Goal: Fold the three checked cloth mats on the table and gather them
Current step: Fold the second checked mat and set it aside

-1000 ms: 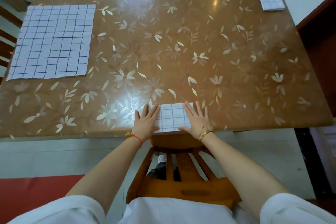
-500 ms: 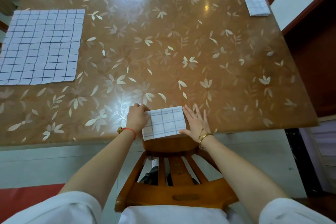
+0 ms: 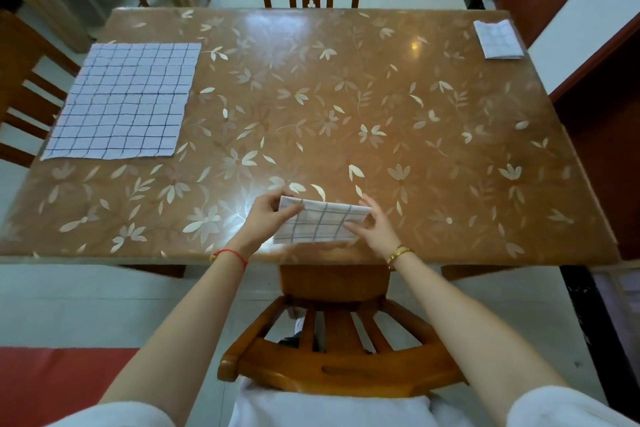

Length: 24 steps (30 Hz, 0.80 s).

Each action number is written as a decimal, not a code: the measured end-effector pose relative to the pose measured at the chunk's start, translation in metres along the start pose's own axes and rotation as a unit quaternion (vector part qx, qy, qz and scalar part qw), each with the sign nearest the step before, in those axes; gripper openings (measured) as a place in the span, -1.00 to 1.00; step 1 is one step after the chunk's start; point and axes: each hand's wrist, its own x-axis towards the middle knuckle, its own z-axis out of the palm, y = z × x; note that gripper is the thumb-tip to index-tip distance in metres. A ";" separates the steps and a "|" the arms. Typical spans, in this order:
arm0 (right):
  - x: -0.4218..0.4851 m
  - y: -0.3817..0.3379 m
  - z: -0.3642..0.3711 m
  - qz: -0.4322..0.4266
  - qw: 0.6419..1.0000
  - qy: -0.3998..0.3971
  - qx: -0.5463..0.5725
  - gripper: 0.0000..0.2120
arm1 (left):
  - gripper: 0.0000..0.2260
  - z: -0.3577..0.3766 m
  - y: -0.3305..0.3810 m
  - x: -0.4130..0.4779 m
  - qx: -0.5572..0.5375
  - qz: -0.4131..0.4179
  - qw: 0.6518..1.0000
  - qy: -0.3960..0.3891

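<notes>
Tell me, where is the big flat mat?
In the head view, the unfolded checked mat lies far left on the table, beside a wooden chair.

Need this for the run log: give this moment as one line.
left hand: grips near mat | right hand: pinches near mat | left mat: flat, unfolded | far-right mat: folded

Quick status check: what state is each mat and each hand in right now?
near mat: folded small, held at both ends by the near edge of the table.
left mat: unfolded, lying flat.
far-right mat: folded, lying at the far right corner.
left hand: pinches the near mat's left end.
right hand: grips the near mat's right end.
</notes>
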 end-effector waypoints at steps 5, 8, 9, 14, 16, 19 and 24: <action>-0.024 -0.032 -0.010 0.007 0.989 -0.027 0.147 -0.87 | -0.94 -0.001 0.030 -0.028 -0.098 0.011 0.995 0.025; -0.042 -0.049 -0.018 -0.018 0.982 -0.027 0.184 -0.77 | -0.88 0.002 0.045 -0.043 -0.141 0.003 0.987 0.072; -0.049 -0.054 -0.020 -0.029 0.980 -0.026 0.196 -0.75 | -0.86 0.004 0.050 -0.048 -0.151 -0.004 0.985 0.084; -0.090 -0.066 -0.029 -0.097 0.973 0.021 0.210 -0.88 | -0.76 0.016 0.070 -0.070 -0.199 -0.032 0.978 0.061; -0.107 -0.069 -0.032 -0.114 0.969 0.055 0.210 -0.90 | -0.72 0.022 0.078 -0.079 -0.213 -0.038 0.975 0.045; -0.139 -0.072 -0.038 -0.140 0.961 0.115 0.209 -0.91 | -0.67 0.033 0.087 -0.094 -0.215 -0.044 0.976 0.015; -0.200 -0.069 -0.042 -0.136 0.947 0.208 0.202 -0.85 | -0.57 0.045 0.099 -0.118 -0.227 -0.040 0.971 -0.058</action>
